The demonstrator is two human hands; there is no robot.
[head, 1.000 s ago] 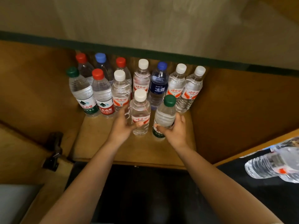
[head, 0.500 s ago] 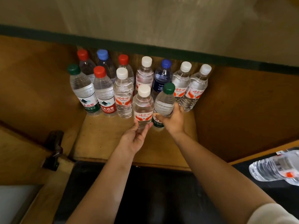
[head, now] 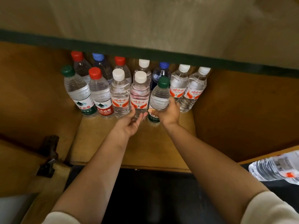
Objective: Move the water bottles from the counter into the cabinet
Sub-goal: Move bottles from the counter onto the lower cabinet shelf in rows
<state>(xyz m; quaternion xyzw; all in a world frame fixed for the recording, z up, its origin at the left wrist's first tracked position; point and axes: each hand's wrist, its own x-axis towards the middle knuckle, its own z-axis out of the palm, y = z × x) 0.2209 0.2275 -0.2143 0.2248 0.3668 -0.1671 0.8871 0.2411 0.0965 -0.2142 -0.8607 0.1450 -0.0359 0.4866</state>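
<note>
green-cap bottle (head: 159, 101) pushed back | right hand (head: 168, 113) grips it | left hand (head: 129, 122) slack

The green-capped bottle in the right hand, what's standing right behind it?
Behind the green-capped bottle, gripped by the right hand, stands a dark blue bottle with a blue cap. Only its cap and shoulder show; its label and base are hidden.

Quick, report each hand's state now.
Left hand: open, fingers against the white-capped bottle.
Right hand: gripping the green-capped bottle.
</note>
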